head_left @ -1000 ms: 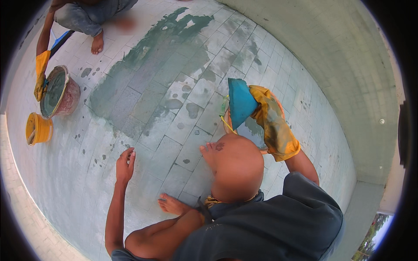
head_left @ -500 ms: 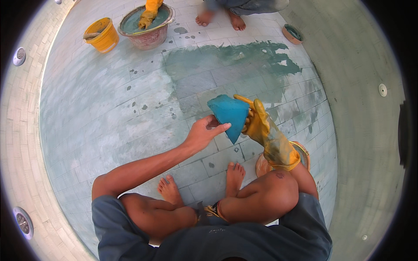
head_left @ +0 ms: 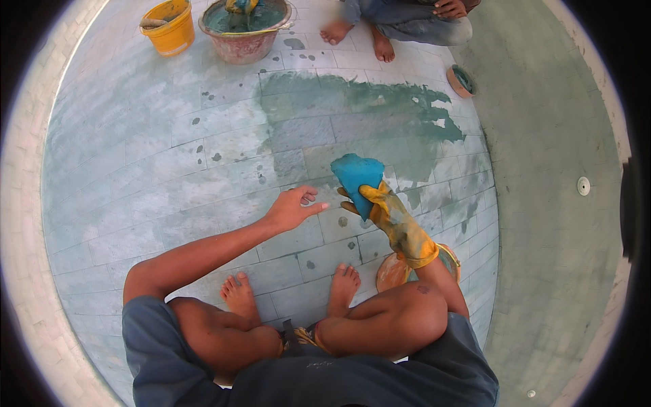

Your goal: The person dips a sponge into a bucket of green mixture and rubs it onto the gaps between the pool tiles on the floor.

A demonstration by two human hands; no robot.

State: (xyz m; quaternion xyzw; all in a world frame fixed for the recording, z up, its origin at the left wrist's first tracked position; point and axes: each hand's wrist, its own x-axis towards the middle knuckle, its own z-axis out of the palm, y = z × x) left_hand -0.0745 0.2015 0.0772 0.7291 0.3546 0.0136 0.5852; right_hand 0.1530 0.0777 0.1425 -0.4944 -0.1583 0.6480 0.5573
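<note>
A yellow rubber glove, stained grey-green, covers my right hand (head_left: 397, 224). That hand is closed on a blue triangular rubbery piece (head_left: 357, 171), its thumb across the front and its fingers behind. The wide end faces away from me and the point hangs down. Bare and holding nothing, my left hand (head_left: 296, 205) hovers just left of the piece, its fingers loosely bent and its thumb apart from them. Below both hands lie pale grey-green floor tiles (head_left: 285, 241); beyond the piece, a wet dark green smear (head_left: 305, 95) coats several of them.
A reddish bucket (head_left: 392, 275) stands beside my right knee, partly hidden. Far off are a yellow bucket (head_left: 169, 34), a tub of green paste (head_left: 244, 47) with another gloved hand in it, and a small bowl (head_left: 461, 81). A barefoot person (head_left: 383, 47) sits opposite. A wall (head_left: 549, 224) rises at right.
My left hand has let go of the blue piece and drawn back to the left. My right hand has closed round it. The other person's gloved hand is lower in the tub.
</note>
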